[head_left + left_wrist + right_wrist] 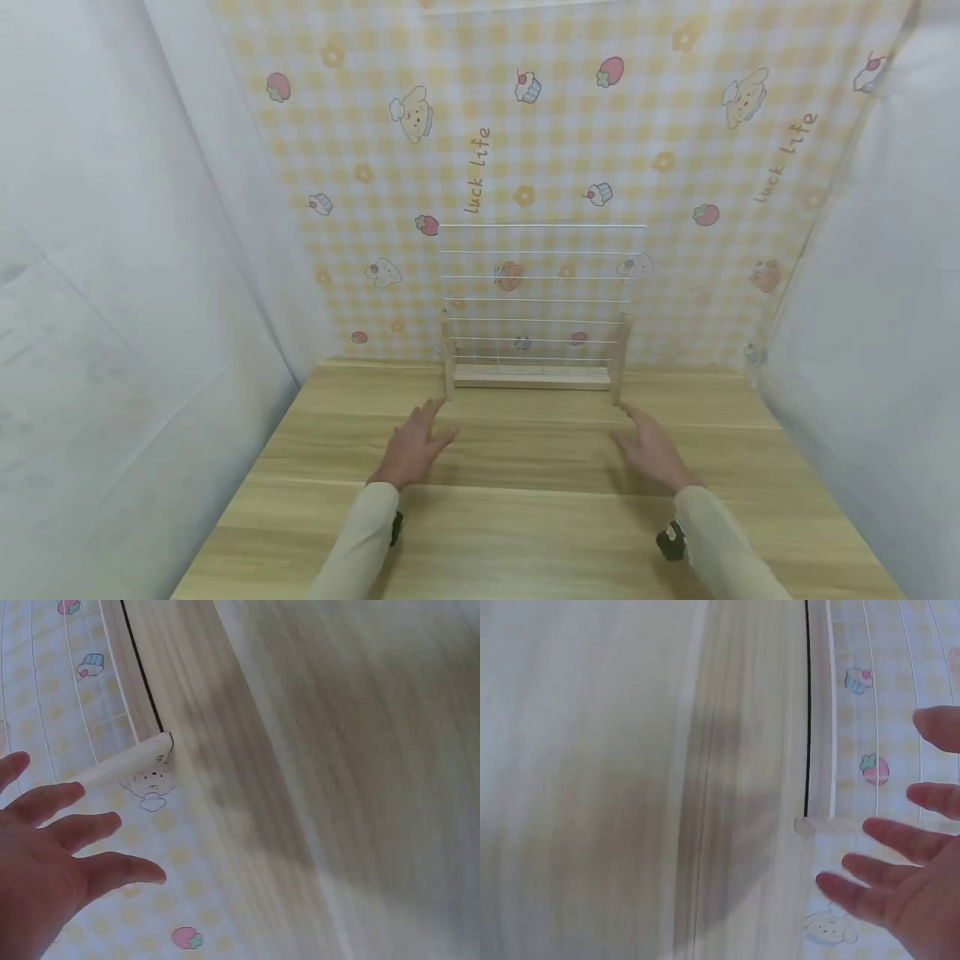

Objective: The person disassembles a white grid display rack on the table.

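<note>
Rack [536, 333] just beyond both hands' spread fingers [435, 412], untouched.

The yellow-and-white checked backdrop cloth [570, 125] bears the handwritten-style words "luck life" in orange, printed twice: once left of centre and once toward the right edge. Both run upward at a slant. No other text is legible in any view.

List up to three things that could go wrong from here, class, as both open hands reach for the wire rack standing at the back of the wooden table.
1. The rack stands tall on narrow wooden feet; a push high up could probably tip it against the backdrop.
2. The left hand and right hand are both open and apart from it; uneven contact might twist it.
3. Its thin white wires barely show against the checked backdrop, so fingers may snag.
</note>
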A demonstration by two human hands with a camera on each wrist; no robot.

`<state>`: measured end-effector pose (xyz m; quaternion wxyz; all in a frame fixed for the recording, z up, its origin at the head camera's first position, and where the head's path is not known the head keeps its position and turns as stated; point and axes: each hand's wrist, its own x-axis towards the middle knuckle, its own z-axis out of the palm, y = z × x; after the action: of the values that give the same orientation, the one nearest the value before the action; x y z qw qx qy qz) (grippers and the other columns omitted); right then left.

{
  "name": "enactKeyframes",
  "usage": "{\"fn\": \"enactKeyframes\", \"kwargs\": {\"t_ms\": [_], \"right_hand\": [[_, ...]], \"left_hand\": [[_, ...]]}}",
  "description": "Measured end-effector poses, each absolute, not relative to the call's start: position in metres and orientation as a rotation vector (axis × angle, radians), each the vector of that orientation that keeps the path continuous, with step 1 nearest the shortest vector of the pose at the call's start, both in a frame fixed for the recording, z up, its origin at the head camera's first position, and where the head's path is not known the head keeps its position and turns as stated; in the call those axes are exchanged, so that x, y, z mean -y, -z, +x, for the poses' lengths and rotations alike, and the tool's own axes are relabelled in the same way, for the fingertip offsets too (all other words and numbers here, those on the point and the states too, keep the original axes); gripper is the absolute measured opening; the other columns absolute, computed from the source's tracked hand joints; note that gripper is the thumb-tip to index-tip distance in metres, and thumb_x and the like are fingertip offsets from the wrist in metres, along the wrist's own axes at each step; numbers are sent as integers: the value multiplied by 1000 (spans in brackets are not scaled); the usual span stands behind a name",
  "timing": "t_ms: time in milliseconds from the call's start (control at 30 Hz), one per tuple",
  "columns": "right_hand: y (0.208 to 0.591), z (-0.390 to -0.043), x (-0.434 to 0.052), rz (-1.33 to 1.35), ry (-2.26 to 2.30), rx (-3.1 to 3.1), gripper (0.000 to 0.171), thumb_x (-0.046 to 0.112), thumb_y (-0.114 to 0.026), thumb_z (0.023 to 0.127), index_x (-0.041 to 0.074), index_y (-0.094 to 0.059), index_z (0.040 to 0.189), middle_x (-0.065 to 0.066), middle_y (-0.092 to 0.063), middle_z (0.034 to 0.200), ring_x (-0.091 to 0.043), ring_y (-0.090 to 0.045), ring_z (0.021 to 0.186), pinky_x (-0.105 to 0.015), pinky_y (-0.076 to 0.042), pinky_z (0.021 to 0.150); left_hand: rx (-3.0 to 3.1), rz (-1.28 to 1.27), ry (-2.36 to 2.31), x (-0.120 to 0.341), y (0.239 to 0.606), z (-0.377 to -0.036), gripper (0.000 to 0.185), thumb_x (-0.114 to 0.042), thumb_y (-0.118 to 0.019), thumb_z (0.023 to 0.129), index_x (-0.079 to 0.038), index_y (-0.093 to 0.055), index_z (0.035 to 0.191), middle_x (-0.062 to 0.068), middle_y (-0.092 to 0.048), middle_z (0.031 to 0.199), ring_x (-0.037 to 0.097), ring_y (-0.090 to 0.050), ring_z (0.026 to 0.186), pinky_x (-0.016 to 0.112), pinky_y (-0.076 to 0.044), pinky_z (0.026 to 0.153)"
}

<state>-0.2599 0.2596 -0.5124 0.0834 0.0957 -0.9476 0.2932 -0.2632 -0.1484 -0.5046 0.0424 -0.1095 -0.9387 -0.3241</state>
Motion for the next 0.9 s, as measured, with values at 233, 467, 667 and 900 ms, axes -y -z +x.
{"fn": "enactKeyframes", "kwargs": {"t_ms": [233, 467, 667, 900], "right_hand": [[506, -271, -269, 198, -1079, 2807, 58, 33, -51, 94, 3, -32, 140, -26, -42, 139, -46, -46, 121, -57, -43, 95], [496, -288, -276, 113, -1151, 2819, 60, 37, -47, 96, 1, -31, 140, -32, -44, 134, -47, -50, 118, -54, -46, 93], [482, -303, -282, 41, -1205, 2850, 66, 47, -42, 95, 2, -28, 142, -30, -42, 137, -46, -47, 120, -53, -45, 94], [472, -320, -285, 30, -1164, 2849, 60, 38, -45, 96, 0, -30, 140, -31, -46, 133, -46, -49, 119, -54, -44, 95]], "left_hand": [[2750, -282, 1383, 154, 509, -271, 69, -65, -40, 88, -30, -24, 145, 4, -28, 152, 37, -40, 131, 59, -28, 108], [2591, -300, 1547, 152, 503, -290, 61, -54, -38, 94, -20, -29, 144, 11, -31, 151, 36, -31, 137, 55, -29, 109], [2492, -238, 1684, 153, 493, -310, 61, -56, -35, 94, -19, -32, 143, 15, -38, 146, 35, -38, 133, 53, -31, 109], [2463, -143, 1726, 159, 481, -330, 55, -52, -34, 96, -20, -35, 141, 10, -42, 144, 31, -39, 133, 51, -29, 111]]}}
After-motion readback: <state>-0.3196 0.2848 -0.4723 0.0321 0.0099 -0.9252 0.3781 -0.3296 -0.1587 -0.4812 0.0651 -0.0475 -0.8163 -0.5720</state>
